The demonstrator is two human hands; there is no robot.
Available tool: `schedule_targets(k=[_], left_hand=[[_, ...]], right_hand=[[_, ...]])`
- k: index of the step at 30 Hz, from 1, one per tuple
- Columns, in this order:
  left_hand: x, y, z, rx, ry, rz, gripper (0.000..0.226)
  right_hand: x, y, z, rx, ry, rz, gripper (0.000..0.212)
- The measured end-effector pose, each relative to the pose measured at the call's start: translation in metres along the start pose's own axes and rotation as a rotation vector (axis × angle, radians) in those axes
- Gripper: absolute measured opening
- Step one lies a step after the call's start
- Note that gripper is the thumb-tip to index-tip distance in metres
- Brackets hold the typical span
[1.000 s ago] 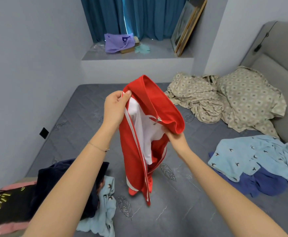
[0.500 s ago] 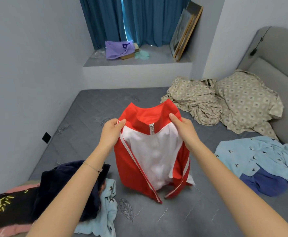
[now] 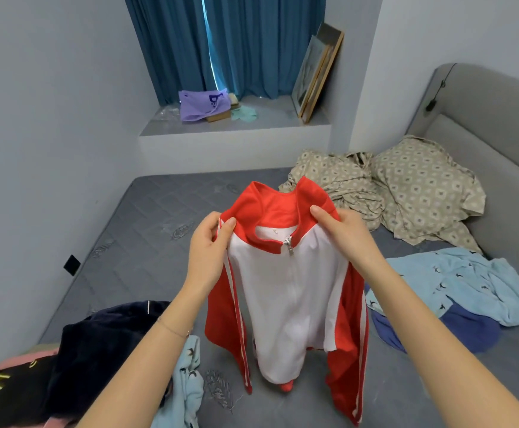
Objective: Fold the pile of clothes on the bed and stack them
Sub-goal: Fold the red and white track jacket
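Observation:
A red and white zip jacket (image 3: 292, 291) hangs upright in the air over the grey mattress (image 3: 147, 242), front facing me, zip closed. My left hand (image 3: 208, 251) pinches its left shoulder and my right hand (image 3: 344, 236) pinches its right shoulder beside the collar. Both sleeves dangle down at the sides, the hem near the mattress. A dark navy garment (image 3: 97, 350) lies on a black and pink pile (image 3: 2, 393) at the lower left, with a light blue patterned piece (image 3: 187, 390) beside it.
A light blue patterned garment (image 3: 468, 285) lies over a dark blue one (image 3: 468, 332) on the right. Crumpled beige bedding (image 3: 384, 193) sits by the grey headboard (image 3: 492, 125). The window ledge holds a purple bag (image 3: 202, 105) and leaning picture frames (image 3: 316, 72).
The jacket was bunched in my hands a second ago; I have spread it by the shoulders and lifted it, so it now hangs full length with sleeves down.

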State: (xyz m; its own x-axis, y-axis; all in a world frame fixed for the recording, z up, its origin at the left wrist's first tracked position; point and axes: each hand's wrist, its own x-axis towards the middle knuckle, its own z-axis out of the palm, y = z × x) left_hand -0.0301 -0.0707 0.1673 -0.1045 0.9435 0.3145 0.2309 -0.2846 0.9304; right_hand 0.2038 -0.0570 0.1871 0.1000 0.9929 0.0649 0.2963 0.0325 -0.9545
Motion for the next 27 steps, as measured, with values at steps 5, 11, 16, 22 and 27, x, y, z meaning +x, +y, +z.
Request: schedule_targets(k=[5,11,16,22,27], left_hand=[[-0.011,-0.004,0.009,0.016,0.020,-0.064,0.036],[0.023,0.031,-0.002,-0.406,-0.221,-0.224,0.027],[0.067,-0.019,0.027,-0.266,-0.114,-0.384,0.019],[0.089,-0.189,0.078,0.242,-0.039,-0.334,0.036],[0.102,-0.320,0.112,0.286,-0.035,-0.373,0.040]], right_hand=[[-0.019,0.004,-0.009,-0.020,-0.100,0.088,0.040],[-0.009,-0.035,-0.045,0.307,-0.275,0.128,0.024],[0.052,0.001,-0.032,0.263,-0.177,0.183,0.026],[0.115,0.172,0.035,-0.180,-0.011,0.253,0.045],[0.164,0.290,0.074,-0.319,0.080,0.243,0.052]])
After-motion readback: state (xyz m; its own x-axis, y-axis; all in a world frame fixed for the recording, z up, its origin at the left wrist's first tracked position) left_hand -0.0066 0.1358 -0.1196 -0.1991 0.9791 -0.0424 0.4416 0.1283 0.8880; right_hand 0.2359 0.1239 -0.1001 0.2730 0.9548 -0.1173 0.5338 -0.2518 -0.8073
